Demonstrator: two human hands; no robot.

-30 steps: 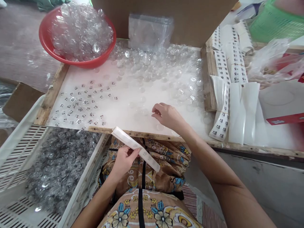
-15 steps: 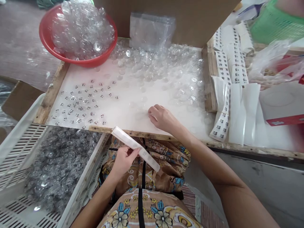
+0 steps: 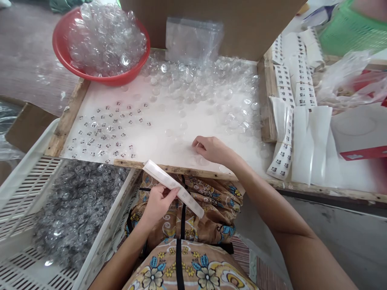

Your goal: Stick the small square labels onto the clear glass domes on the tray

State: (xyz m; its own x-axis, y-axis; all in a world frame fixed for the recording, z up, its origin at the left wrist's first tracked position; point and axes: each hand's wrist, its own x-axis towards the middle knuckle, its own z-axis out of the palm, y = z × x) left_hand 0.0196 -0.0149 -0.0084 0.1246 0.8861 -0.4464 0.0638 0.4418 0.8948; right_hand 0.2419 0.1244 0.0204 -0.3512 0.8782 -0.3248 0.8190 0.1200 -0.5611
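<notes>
My left hand (image 3: 160, 202) pinches a folded white strip (image 3: 173, 187) between thumb and fingers, over my lap at the table's front edge. Over the white tabletop (image 3: 157, 143), right of the middle, is my right hand (image 3: 208, 148); its fingers are curled together, and whatever they hold is too small to make out. Clear round discs (image 3: 189, 74) lie scattered across the back and right of the white surface. On the left part, several clear pieces with small black panda prints (image 3: 110, 129) are spread out.
A red basin (image 3: 121, 78) heaped with clear pieces stands at the back left. Below it, a white crate (image 3: 104, 225) holds many printed pieces. Sticker strips (image 3: 284, 153) lie right of a wooden divider (image 3: 267, 108). A brown cardboard panel (image 3: 242, 30) rises behind.
My right hand has moved slightly right and its fingers have shifted. A clear disc now shows just below it. My left hand and the strip have barely moved.
</notes>
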